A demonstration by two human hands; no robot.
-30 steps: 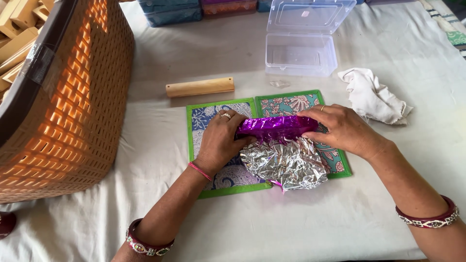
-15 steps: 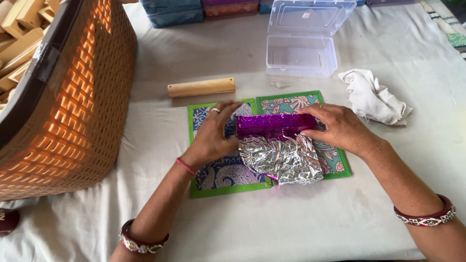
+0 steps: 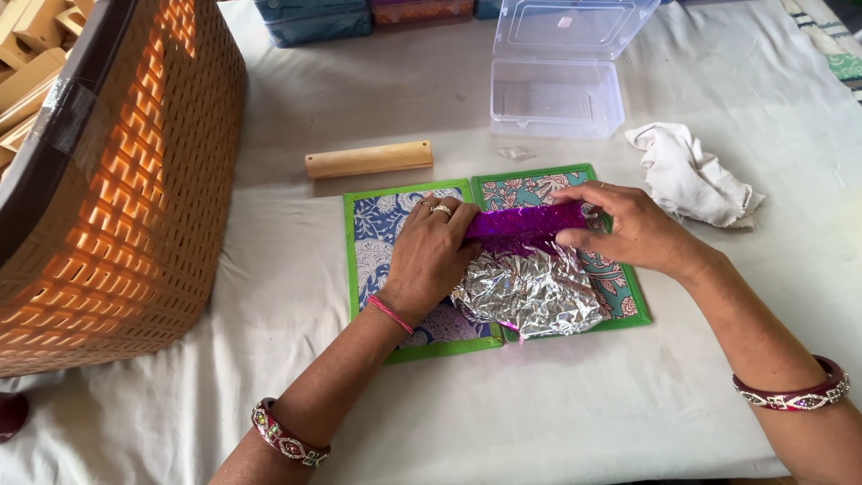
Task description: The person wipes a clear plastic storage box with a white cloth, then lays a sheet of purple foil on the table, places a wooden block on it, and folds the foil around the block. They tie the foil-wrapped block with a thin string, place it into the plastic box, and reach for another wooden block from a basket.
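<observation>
Left to right: big orange woven basket (image 3: 108, 180) at the left edge, wooden block (image 3: 368, 160) just behind the green-bordered printed boards (image 3: 364, 260). Left hand (image 3: 429, 256) has fingers curled, pressing the left end of the purple foil roll (image 3: 525, 224). Roll's long axis runs left-right btwn both hands, crinkled silver foil (image 3: 530, 292) spilling toward the person. Right hand (image 3: 628, 229) pinches the right end. Clear plastic box (image 3: 557, 85) behind, lid open; white cloth (image 3: 691, 175) far right.

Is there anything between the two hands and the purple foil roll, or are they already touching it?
Nothing visible stands between them. The left hand and the right hand both rest directly on the purple foil roll, one at each end, above the crumpled silver foil on the green-edged patterned board.
</observation>
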